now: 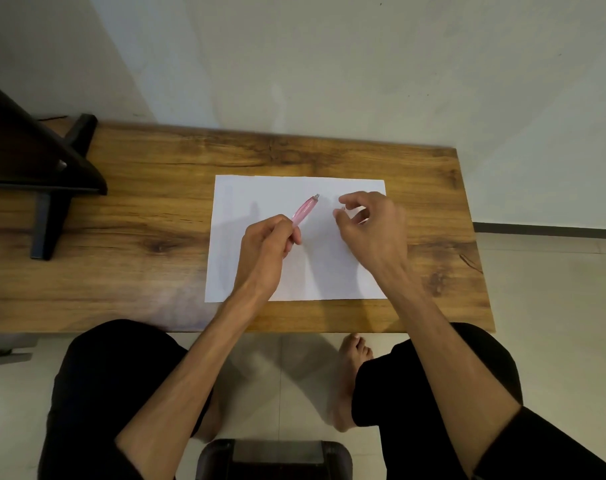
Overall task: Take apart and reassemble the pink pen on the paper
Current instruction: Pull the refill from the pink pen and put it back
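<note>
The wooden table (156, 209) stood against a pale wall, its grain dark and knotted, with a black stand (48, 174) on its left end. A white sheet of paper (294, 271) lay flat near the middle of the table, its long edges running side to side. The person sat before it, dark-clad knees under the near edge and one bare foot (355, 355) on the tiled floor.

Over the paper, the left hand (265, 249) was curled closed around the lower end of the pink pen (305, 210), fingers wrapped and thumb pressed along the barrel. The pen was translucent pink, tilted up and away to the right, with a small grey metal-looking end at its upper tip. It was held above the sheet rather than resting on it.

The right hand (374, 223) hovered just beside the pen's upper end, apart from it, wrist bent and fingers arched. Its thumb and forefinger were pinched narrowly together, perhaps on some tiny piece (343, 208), though it was too small to make out.
</note>
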